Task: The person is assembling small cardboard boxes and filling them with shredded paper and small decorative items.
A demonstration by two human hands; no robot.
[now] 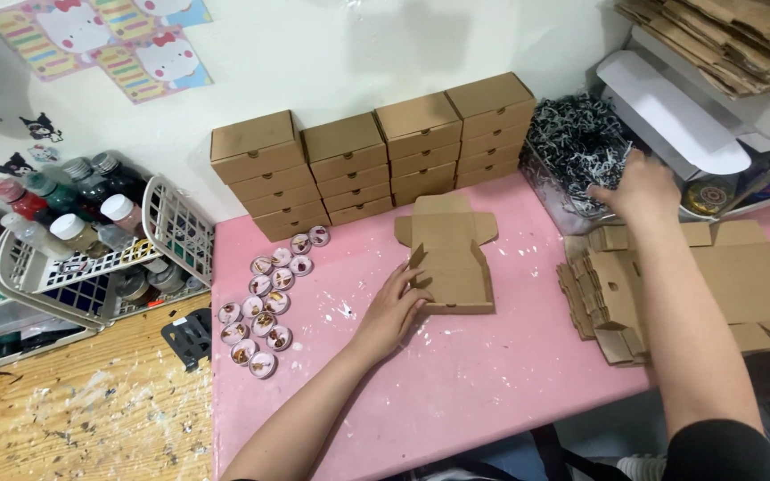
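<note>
Cardboard box (450,258), one, lies mid-table, lid flap open toward the far edge, long axis near-to-far. Left hand (394,307) rests open against its left wall; right hand (639,189) digs into shredded paper (577,147), grip unclear.

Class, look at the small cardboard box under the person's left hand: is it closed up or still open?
Open. The cardboard box has its lid flap lying flat behind it and its inside showing; the left hand touches its side wall.
</note>
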